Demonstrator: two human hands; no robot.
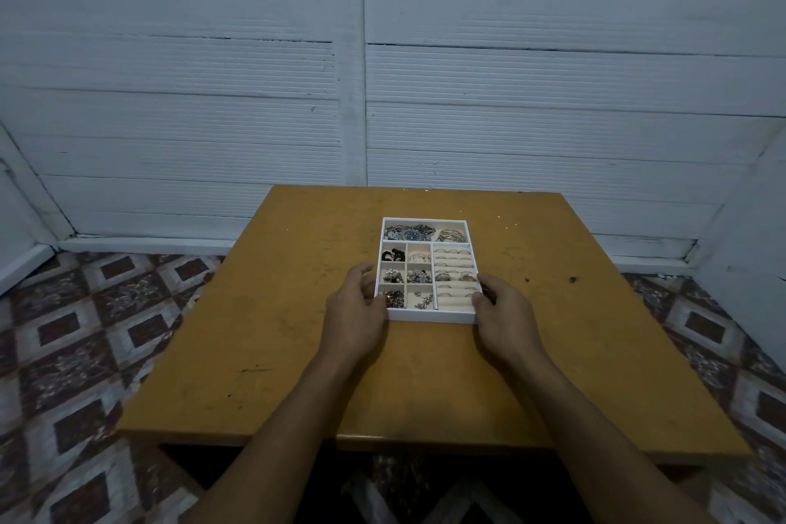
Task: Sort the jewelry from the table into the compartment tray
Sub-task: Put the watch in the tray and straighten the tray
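Note:
A white compartment tray (429, 316) lies in the middle of the wooden table (297, 332). Its long top compartment holds a watch (411, 233) and bangles (451, 235). Small square cells on the left hold dark and silver pieces. Rings (453, 264) sit in the ribbed slots on the right. My left hand (355, 302) grips the tray's near left side, thumb over the rim. My right hand (502, 311) grips its near right corner. No loose jewelry shows on the table.
A white panelled wall (383, 77) rises just behind the table's far edge. Patterned floor tiles (85, 332) surround the table on both sides. The tabletop carries dark scuffs and small specks near the tray.

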